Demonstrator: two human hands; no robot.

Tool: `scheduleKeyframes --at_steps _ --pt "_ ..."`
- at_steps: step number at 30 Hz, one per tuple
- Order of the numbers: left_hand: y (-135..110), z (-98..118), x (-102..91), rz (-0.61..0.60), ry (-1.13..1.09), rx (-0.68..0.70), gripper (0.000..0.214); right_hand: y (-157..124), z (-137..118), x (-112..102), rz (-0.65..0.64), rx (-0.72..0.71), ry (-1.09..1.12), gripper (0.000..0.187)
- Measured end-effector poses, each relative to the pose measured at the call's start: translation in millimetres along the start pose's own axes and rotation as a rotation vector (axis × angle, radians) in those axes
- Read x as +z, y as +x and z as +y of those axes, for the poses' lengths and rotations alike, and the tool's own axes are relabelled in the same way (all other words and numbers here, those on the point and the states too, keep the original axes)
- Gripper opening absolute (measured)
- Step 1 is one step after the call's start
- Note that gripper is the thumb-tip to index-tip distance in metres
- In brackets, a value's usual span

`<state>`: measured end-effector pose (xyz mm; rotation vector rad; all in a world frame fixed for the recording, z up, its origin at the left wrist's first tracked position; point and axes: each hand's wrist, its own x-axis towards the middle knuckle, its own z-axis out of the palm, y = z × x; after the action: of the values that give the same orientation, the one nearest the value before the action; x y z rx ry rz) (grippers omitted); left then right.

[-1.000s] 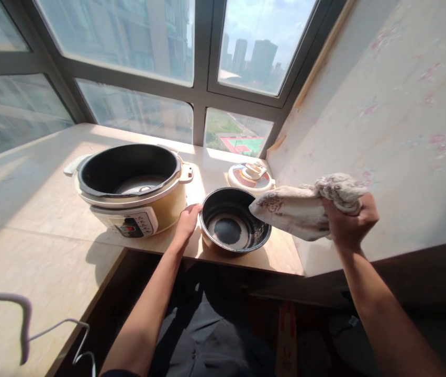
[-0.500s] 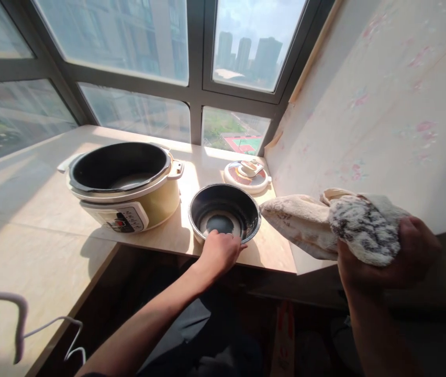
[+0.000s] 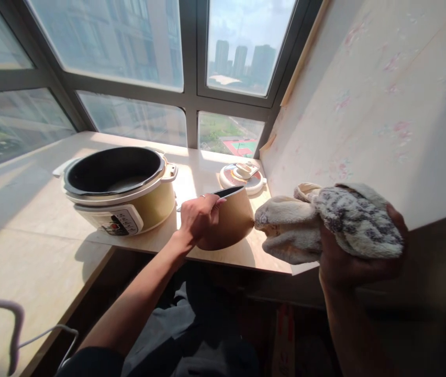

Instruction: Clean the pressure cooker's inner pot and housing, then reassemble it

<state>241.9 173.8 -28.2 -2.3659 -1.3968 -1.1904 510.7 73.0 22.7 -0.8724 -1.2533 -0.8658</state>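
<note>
My left hand [image 3: 199, 220] grips the rim of a round inner pot [image 3: 229, 225], dark inside and gold-brown outside. The pot tilts, its opening turned up and to the left and its outer wall facing me. Bunched in my closed right hand [image 3: 364, 267] is a cream cloth [image 3: 289, 228] with grey-brown patches. The cloth's loose end hangs to the left, close against the pot's right side; whether they touch I cannot tell. Left of the pot stands a white and gold electric cooker [image 3: 154, 209] without its lid, its dark interior showing.
Behind the pot, a round lid [image 3: 242, 175] with a knob lies on the pale sill [image 3: 19, 209]. Windows [image 3: 129, 115] rise at the back, a flowered wall [image 3: 364, 104] on the right. A white cord [image 3: 14, 314] hangs at the lower left; the sill's front edge is near me.
My left hand has tipped the pot from upright onto a tilt, so its outer wall now shows. My right hand has brought the cloth a little left. The view has shifted slightly.
</note>
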Motion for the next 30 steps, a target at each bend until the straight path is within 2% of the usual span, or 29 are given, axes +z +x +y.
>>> scheduleKeyframes --at_steps 2,4,7,10,14,17,20,26,30 --pt "1.2 4.3 -2.3 0.019 -0.092 -0.086 0.039 0.6 -19.6 11.9 -0.090 0.087 0.049 0.080" --pt "0.6 10.8 -4.3 0.016 -0.181 -0.158 0.040 -0.8 -40.9 24.8 -0.301 0.128 0.094 0.078" --pt "-1.5 18.8 -6.8 -0.009 -0.292 -0.209 0.034 -6.9 -66.0 44.8 -0.641 0.112 0.179 0.076" --pt "-5.0 20.8 -9.0 0.016 -0.381 -0.278 0.033 -11.9 -74.7 61.3 -0.825 0.157 0.260 0.075" --pt "-11.2 17.5 -13.4 0.068 -0.533 -0.422 0.040 -5.6 -67.4 76.0 -0.892 0.202 0.303 0.070" --pt "-15.4 12.1 -16.4 0.105 -0.682 -0.462 0.045 6.5 -56.6 84.9 -0.875 0.220 0.356 0.061" --pt "-20.1 3.8 -17.4 0.161 -0.842 -0.482 0.052 17.2 -41.3 93.6 -0.853 0.307 0.409 0.052" --pt "-30.8 -13.8 -18.1 0.291 -1.023 -0.548 0.065 22.1 0.9 109.6 -0.960 0.752 0.461 0.036" --pt "-30.7 -17.4 -21.2 0.328 -1.114 -0.635 0.069 9.0 22.5 117.2 -0.968 1.058 0.523 0.045"
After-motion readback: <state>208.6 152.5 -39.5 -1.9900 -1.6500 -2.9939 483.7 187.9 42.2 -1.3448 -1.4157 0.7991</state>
